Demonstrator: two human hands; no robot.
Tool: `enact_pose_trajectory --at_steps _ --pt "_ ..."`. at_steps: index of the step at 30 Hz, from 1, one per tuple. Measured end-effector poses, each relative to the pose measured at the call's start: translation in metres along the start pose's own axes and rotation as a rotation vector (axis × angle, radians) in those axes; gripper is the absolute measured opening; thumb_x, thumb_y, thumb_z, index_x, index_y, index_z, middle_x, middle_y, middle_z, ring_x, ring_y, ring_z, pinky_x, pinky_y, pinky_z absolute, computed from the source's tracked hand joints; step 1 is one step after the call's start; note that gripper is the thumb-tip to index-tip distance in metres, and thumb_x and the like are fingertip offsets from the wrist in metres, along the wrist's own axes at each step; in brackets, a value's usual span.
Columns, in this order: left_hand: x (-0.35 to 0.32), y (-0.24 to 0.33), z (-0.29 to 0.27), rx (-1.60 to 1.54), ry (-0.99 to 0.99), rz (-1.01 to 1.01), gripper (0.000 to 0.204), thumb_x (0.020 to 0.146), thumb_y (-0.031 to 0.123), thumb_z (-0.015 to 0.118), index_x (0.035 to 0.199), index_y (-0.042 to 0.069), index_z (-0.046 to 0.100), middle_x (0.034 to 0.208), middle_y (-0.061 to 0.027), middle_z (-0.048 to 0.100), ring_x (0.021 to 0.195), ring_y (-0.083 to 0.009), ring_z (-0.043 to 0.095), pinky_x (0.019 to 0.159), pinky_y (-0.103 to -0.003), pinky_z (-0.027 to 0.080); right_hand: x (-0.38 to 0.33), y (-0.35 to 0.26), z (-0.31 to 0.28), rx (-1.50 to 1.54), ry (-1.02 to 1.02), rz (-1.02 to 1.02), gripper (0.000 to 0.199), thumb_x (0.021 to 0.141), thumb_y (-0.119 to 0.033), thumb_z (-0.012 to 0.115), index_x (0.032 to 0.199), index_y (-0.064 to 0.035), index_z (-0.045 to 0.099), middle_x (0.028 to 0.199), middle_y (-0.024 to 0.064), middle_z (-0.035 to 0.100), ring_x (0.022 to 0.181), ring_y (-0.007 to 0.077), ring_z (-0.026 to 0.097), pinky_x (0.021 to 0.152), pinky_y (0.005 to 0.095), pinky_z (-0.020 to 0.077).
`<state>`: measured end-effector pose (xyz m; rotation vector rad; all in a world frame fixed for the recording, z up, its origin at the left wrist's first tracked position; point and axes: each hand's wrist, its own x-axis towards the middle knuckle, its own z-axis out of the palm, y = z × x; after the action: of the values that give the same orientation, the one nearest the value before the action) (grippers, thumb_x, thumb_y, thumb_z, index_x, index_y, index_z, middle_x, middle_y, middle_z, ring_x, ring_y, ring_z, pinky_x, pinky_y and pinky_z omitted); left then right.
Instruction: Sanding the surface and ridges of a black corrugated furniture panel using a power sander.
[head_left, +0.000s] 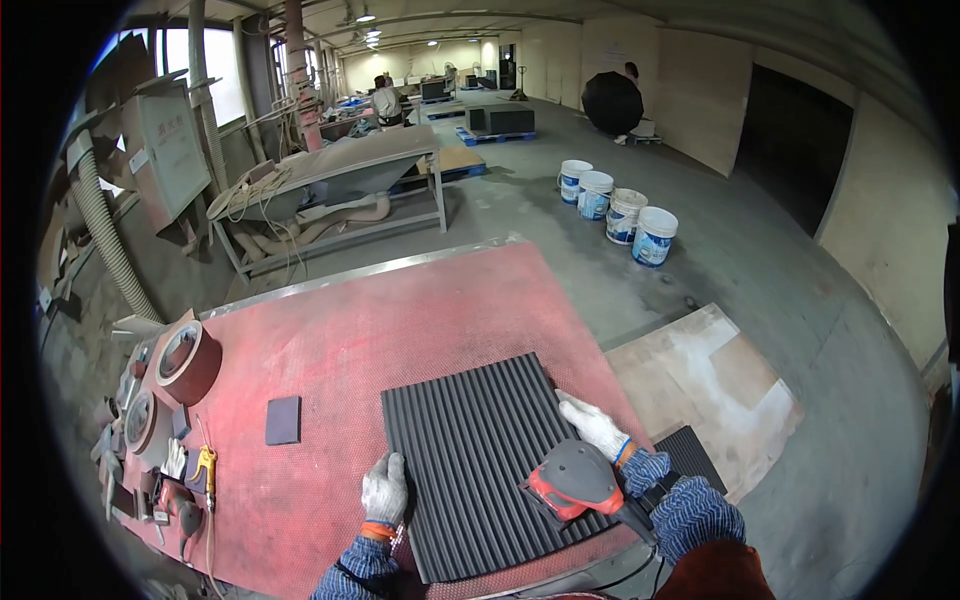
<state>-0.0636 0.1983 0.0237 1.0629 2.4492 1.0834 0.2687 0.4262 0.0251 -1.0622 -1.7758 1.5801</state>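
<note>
A black ribbed panel (470,430) lies at a slant on the red, mesh-textured tabletop (340,350). My left hand (385,490), in a white work glove, grips its left edge with the fingers pressed together. On the panel's right edge is my gloved right hand (597,430), closed along that side; part of its hold is hidden. A red and dark grey power sander (575,480) rests on the lower right of the panel, beside my right wrist, and its cable runs off toward the lower edge.
At the left lie sanding-belt rolls (187,362), a yellow air blow gun (207,468), another sander (180,508) and a dark square pad (283,420). Right of the table are a second ribbed piece (690,455) and a stained board (710,390). Several buckets (655,238) stand beyond.
</note>
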Motion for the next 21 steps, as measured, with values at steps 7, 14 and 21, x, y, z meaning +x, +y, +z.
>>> enact_pose_trajectory --at_steps 7,14,21 --pt "0.000 0.001 0.003 -0.022 -0.022 -0.005 0.062 0.106 0.049 0.046 0.130 -0.005 0.068 0.120 -0.0306 0.071 0.116 -0.0469 0.066 0.102 -0.049 0.049 -0.006 -0.013 -0.001 -0.032 0.000 0.024 0.066 0.109 -0.042 0.052 0.159 -0.0010 0.042 0.162 0.0153 0.049 0.150 0.0243 0.044 0.124 0.0328 0.0314" --pt "0.005 -0.012 0.001 -0.036 -0.137 0.055 0.060 0.108 0.046 0.044 0.134 -0.003 0.065 0.129 -0.0305 0.067 0.119 -0.0477 0.062 0.105 -0.051 0.047 -0.022 0.002 -0.007 -0.189 0.017 -0.001 0.063 0.111 -0.047 0.046 0.158 -0.0047 0.046 0.160 0.0146 0.051 0.149 0.0253 0.046 0.123 0.0346 0.0330" --pt "-0.050 -0.052 0.009 -0.587 -0.154 0.021 0.058 0.110 0.041 0.049 0.144 -0.006 0.057 0.134 -0.0160 0.067 0.122 -0.0228 0.062 0.107 -0.036 0.046 -0.102 0.015 -0.018 -0.045 -0.030 0.136 0.055 0.112 -0.043 0.045 0.150 -0.0054 0.058 0.136 0.0053 0.068 0.121 0.0125 0.061 0.108 0.0300 0.0469"
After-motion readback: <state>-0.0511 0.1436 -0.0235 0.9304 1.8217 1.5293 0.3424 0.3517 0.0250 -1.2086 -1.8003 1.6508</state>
